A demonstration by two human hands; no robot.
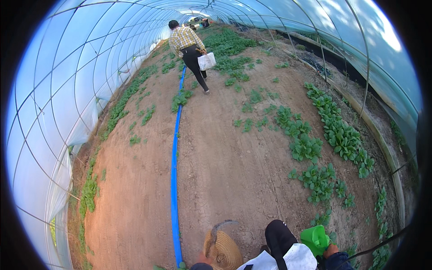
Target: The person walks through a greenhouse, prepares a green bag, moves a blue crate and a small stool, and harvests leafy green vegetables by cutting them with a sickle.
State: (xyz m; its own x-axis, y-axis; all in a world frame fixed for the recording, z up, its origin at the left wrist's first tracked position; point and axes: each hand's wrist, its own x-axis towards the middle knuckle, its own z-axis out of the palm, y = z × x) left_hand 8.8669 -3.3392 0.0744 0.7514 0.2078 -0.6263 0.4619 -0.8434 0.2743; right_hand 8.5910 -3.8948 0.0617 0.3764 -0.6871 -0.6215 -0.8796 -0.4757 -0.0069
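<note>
My left hand [204, 259], at the lower edge, is closed at the rim of a straw hat [227, 253]. A curved, dark blade like a sickle's [217, 228] sticks up over the hat; its handle is not visible, so I cannot tell whether the same hand grips it. My right hand [331, 250], at the end of a dark sleeve, is closed on a bright green plastic thing [316, 239] with a folded or hollow top; its exact kind is unclear. White material [294, 258] lies between my hands beside my dark-trousered leg [280, 236].
Ahead, a person [186, 42] in a checked shirt walks away carrying a white bag [206, 61]. A blue hose [174, 180] runs along the soil on the left. Leafy green plants [319, 182] grow in patches to the right, near a long edging rail [382, 139]. Clear plastic sheeting [49, 135] on hoops arches overhead.
</note>
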